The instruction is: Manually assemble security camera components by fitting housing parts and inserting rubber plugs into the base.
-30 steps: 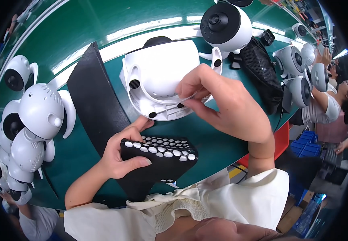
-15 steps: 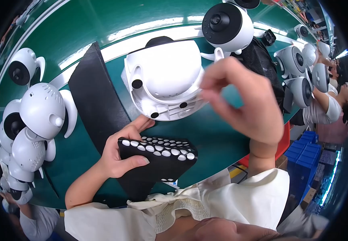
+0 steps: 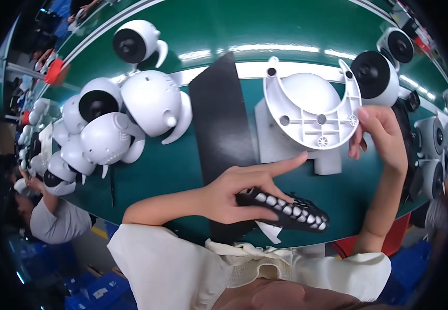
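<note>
A white ribbed crescent-shaped base [image 3: 306, 135], part of a rounded white device [image 3: 312, 93], faces up with dark round pads at its tips and along its curve. Two spoked round recesses on it are bare. It rests on a pale block [image 3: 273, 139]. My left hand [image 3: 234, 194] pinches a folded black sheet [image 3: 291, 209] with rows of whitish round dots; its index finger stretches toward the base's near edge. At the base's right edge, my right hand [image 3: 387, 137] has its fingers bent and fingertips against the rim. Whether they also hold a small pad is hidden.
A long black mat [image 3: 219, 129] lies left of the device on the green table [image 3: 157, 181]. Several white camera-like devices [image 3: 149, 98] crowd the left. Others, including one with a black face [image 3: 376, 77], stand at the right. Other people are beyond both sides.
The view has swung, shifting everything rightward. The device now shows its ribbed underside more fully. My right hand has come down from a raised pinch to the base's edge; my left index finger has straightened.
</note>
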